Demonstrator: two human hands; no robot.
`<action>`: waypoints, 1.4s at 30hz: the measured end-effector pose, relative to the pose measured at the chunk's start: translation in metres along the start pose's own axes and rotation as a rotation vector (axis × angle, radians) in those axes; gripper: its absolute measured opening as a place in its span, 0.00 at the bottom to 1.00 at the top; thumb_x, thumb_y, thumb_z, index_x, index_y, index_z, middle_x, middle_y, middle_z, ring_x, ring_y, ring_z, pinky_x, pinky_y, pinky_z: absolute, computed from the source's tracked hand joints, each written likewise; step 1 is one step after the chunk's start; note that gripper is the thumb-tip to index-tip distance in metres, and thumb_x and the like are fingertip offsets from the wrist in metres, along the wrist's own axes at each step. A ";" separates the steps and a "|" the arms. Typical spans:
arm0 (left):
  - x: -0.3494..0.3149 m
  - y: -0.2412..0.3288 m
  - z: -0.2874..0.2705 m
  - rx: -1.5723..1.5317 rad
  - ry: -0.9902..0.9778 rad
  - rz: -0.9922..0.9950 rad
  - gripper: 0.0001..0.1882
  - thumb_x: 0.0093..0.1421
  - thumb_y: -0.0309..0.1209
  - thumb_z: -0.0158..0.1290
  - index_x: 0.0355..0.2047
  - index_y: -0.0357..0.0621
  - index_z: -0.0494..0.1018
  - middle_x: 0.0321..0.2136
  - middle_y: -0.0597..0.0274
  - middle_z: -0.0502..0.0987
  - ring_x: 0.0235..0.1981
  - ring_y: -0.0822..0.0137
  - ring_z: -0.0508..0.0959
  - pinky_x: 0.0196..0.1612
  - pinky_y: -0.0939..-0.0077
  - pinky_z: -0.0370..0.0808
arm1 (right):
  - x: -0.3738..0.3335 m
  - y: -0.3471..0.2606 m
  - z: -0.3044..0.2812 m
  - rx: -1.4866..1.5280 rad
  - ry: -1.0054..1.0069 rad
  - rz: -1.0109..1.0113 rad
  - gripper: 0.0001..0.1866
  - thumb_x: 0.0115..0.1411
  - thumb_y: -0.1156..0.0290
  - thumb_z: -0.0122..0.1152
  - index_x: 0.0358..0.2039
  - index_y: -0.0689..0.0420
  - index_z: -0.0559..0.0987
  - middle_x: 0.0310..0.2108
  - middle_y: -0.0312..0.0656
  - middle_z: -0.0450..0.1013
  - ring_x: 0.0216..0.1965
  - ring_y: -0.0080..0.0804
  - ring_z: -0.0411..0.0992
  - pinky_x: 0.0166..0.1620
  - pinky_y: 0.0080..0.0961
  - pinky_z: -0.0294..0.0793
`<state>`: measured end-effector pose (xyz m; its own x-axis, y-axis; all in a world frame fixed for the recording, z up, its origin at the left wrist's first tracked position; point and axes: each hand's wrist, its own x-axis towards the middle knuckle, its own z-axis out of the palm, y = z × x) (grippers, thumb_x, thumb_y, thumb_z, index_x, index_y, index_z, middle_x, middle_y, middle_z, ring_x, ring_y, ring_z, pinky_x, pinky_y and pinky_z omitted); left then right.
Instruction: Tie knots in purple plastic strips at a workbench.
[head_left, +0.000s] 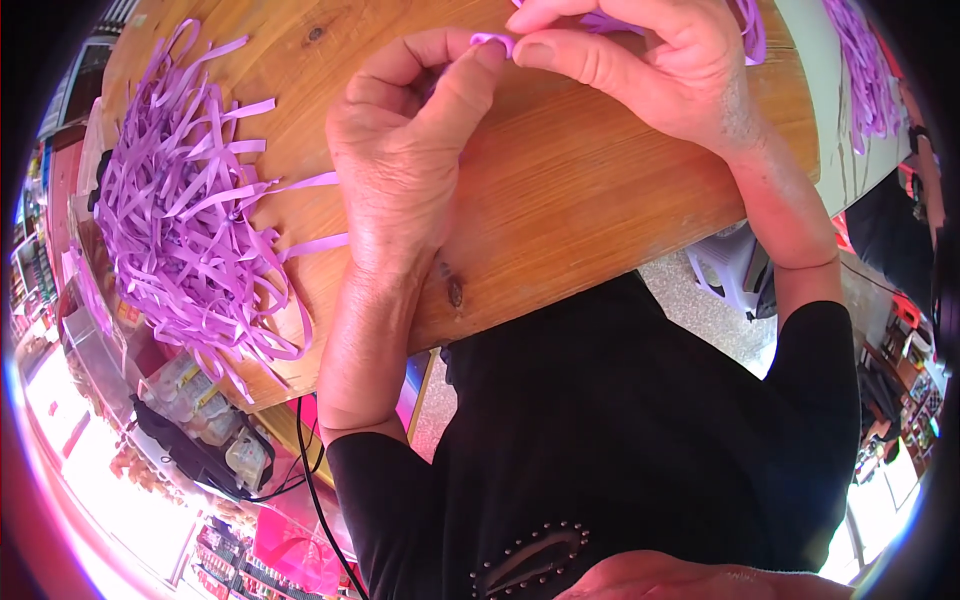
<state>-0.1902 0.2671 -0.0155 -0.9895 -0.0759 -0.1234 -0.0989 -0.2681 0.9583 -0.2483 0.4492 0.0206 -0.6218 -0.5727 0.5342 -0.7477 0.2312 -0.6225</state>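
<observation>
A narrow purple ribbon (492, 39) is pinched between the thumb and curled fingers of my left hand (405, 140), over the far part of the table. A short folded bit of it shows above the left thumb. My right hand (660, 75) meets it from the right, its thumb tip at the ribbon's edge and its forefinger just above, closed in a loose pinch. More purple ribbon shows behind the right-hand fingers, partly hidden. To the left of my left hand lies a big tangled heap of purple ribbons (185, 210), two strands reaching toward my wrist.
The wooden tabletop (590, 200) has a curved near edge in front of my black top. At the far right a bundle of purple ribbons (865, 80) hangs over a pale surface (810, 60). Below the left edge are a clear bag of items (195, 400) and a black cable (310, 480).
</observation>
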 end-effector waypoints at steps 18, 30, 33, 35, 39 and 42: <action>0.004 -0.013 -0.005 -0.343 -0.188 0.026 0.07 0.60 0.23 0.55 0.38 0.36 0.75 0.24 0.70 0.74 0.22 0.80 0.64 0.25 0.86 0.60 | -0.003 -0.004 0.001 0.242 0.018 0.138 0.07 0.57 0.79 0.60 0.37 0.63 0.77 0.30 0.42 0.73 0.31 0.28 0.72 0.33 0.20 0.70; 0.006 -0.012 -0.006 -0.318 -0.203 0.006 0.07 0.59 0.23 0.55 0.38 0.36 0.76 0.23 0.70 0.73 0.20 0.81 0.64 0.23 0.87 0.59 | -0.003 0.002 -0.002 0.189 -0.027 0.039 0.10 0.52 0.80 0.65 0.36 0.60 0.79 0.30 0.41 0.73 0.31 0.33 0.72 0.33 0.24 0.71; 0.004 -0.010 -0.003 -0.287 -0.173 0.005 0.07 0.58 0.22 0.56 0.38 0.36 0.76 0.23 0.71 0.73 0.20 0.82 0.64 0.23 0.89 0.59 | -0.003 0.002 -0.003 0.219 -0.047 0.083 0.09 0.51 0.80 0.65 0.35 0.58 0.79 0.30 0.40 0.74 0.31 0.33 0.73 0.33 0.24 0.71; 0.004 -0.008 -0.002 -0.251 -0.149 -0.017 0.07 0.58 0.22 0.56 0.38 0.36 0.76 0.24 0.71 0.74 0.20 0.83 0.64 0.23 0.89 0.59 | -0.004 0.004 -0.003 0.222 -0.057 0.079 0.09 0.51 0.81 0.65 0.33 0.58 0.78 0.29 0.40 0.73 0.31 0.34 0.72 0.33 0.24 0.71; 0.005 -0.011 -0.007 -0.246 -0.188 -0.045 0.07 0.58 0.22 0.56 0.38 0.36 0.76 0.27 0.71 0.75 0.23 0.84 0.67 0.25 0.91 0.61 | -0.004 0.004 -0.006 0.225 -0.090 0.103 0.06 0.49 0.82 0.62 0.30 0.60 0.77 0.28 0.40 0.73 0.30 0.34 0.72 0.33 0.22 0.70; 0.000 -0.004 -0.001 -0.132 -0.138 -0.017 0.08 0.58 0.21 0.56 0.39 0.36 0.75 0.30 0.69 0.76 0.28 0.83 0.70 0.30 0.92 0.65 | -0.005 0.005 -0.006 0.328 -0.069 0.128 0.06 0.50 0.82 0.61 0.29 0.60 0.77 0.28 0.40 0.73 0.30 0.32 0.72 0.34 0.21 0.70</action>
<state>-0.1898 0.2673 -0.0200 -0.9938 0.0593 -0.0942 -0.1100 -0.3923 0.9132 -0.2505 0.4585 0.0181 -0.6801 -0.6096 0.4073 -0.5435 0.0463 -0.8381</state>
